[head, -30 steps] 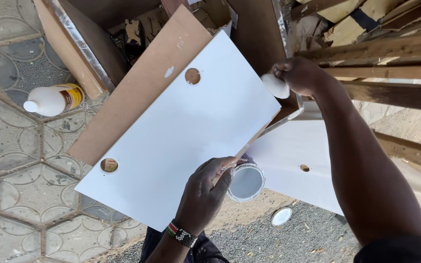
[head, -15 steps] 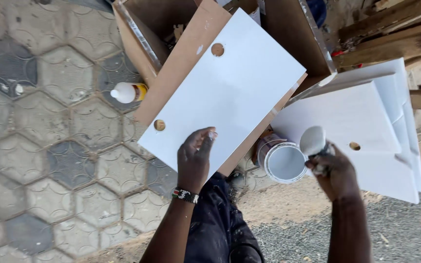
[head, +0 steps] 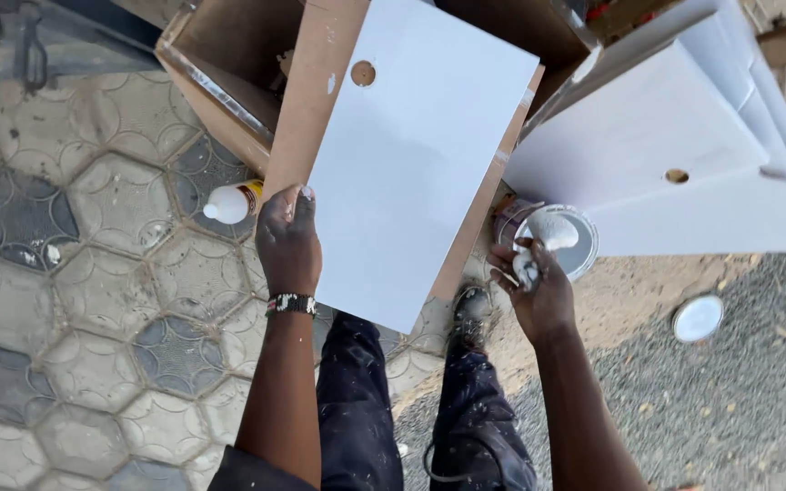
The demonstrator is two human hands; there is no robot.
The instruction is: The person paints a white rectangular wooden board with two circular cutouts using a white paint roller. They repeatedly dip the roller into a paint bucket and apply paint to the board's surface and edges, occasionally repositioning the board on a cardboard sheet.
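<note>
Left hand (head: pixel 288 241) lies flat, fingers together, on the lower left edge of the white panel (head: pixel 411 155), steadying it; beaded wristband (head: pixel 290 304) on that wrist. Right hand (head: pixel 534 286) is closed around a white-smeared applicator (head: pixel 548 238), kind unclear, its tip over the open paint can (head: pixel 552 238) just right of the panel's lower edge. The panel is tilted, brown edge strip along its left side, one round hole near the top; it leans over an open brown cabinet box (head: pixel 220 73). White plastic bottle (head: pixel 234 202) with a yellow label lies on its side just left of the left hand. Stacked white panels (head: pixel 666 173), one with a small hole, sit right of the can. Round can lid (head: pixel 697 317) lies apart on gravel at right. Ground: grey hexagonal pavers at left, sand and gravel at right. Outdoors. Paint-flecked dark trousers and a shoe (head: pixel 473 314) below the panel.
</note>
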